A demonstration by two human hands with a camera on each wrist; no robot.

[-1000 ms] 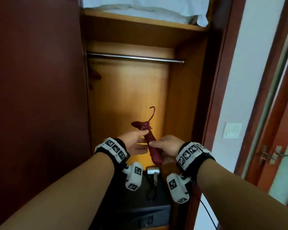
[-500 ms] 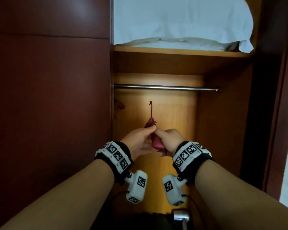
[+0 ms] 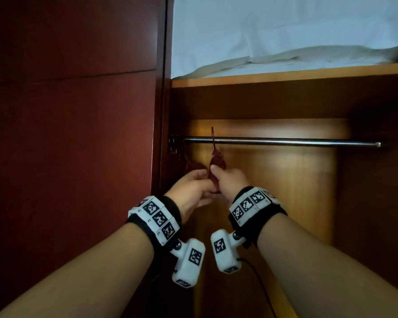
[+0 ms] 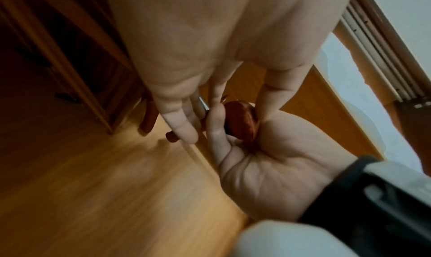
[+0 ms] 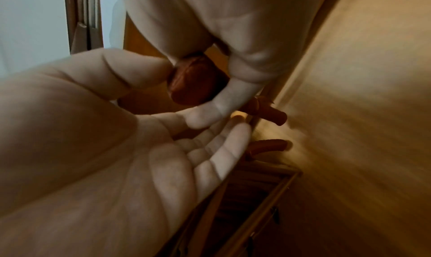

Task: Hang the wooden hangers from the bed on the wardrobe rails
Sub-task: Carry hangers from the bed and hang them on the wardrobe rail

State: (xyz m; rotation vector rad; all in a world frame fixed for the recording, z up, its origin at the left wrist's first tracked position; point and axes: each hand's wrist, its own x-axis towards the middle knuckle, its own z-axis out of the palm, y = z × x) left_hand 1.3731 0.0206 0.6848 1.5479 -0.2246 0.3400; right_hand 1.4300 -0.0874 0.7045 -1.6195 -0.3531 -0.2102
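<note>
Hangers already on the rod (image 3: 182,161) hang at the far left of the wardrobe rail (image 3: 285,141). Just right of them, the left hand (image 3: 191,189) and right hand (image 3: 230,182) together pinch the dark red wooden hanger (image 3: 217,162) between thumbs and fingers. It stands edge-on, hook pointing up across the rail, body running down between both hands.

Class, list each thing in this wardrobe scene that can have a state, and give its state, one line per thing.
wooden hanger: held up by both hands, hook crossing the rail; hooked on or not, cannot tell.
left hand: fingers on the hanger's end.
right hand: gripping the hanger.
rail: horizontal, mostly bare.
other hangers: hanging at the rail's left end.
wardrobe door: open.
white bedding: lying on the top shelf.
</note>
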